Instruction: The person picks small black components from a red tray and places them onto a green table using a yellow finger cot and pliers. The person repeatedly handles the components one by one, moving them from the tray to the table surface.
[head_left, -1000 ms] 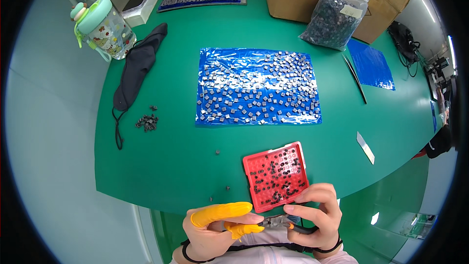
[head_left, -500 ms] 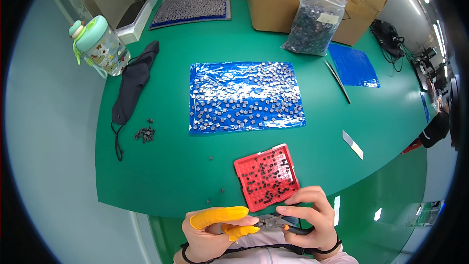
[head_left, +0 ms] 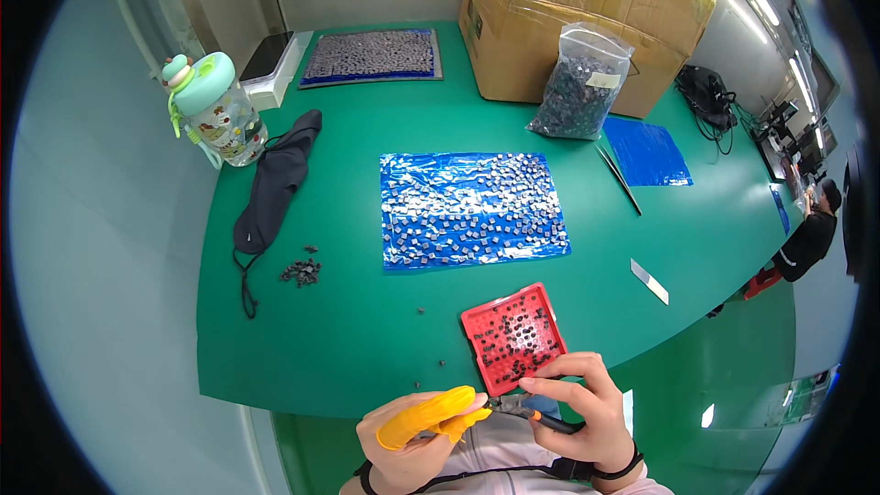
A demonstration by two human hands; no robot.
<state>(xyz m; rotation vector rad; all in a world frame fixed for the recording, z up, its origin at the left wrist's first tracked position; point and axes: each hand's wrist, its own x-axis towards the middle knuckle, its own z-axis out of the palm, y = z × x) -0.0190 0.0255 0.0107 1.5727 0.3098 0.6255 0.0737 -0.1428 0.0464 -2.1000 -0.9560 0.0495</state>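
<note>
At the table's front edge my left hand [head_left: 412, 435], with yellow finger cots on two fingers, is closed in a pinch. Whatever lies between its fingertips is too small or hidden to make out. Beside those fingertips are the metal jaws of small pliers [head_left: 541, 418] with black and orange handles. My right hand [head_left: 587, 412] holds these pliers low in the palm, index and middle fingers reaching to the near rim of a red tray [head_left: 469, 319]. Many small black parts [head_left: 518, 330] lie scattered in the tray.
Beyond the tray, a blue sheet [head_left: 394, 261] carries many small grey square pieces. Left are a black part pile [head_left: 301, 272], a dark cloth pouch [head_left: 275, 183] and a bottle [head_left: 225, 119]. Tweezers [head_left: 620, 181], a blade [head_left: 649, 281], a filled bag [head_left: 582, 92] and carton [head_left: 587, 0] stand right.
The whole view has shifted, so the table things appear lower in the picture. My left fingers are drawn closer together, and my right fingertips have come slightly over the tray's near rim.
</note>
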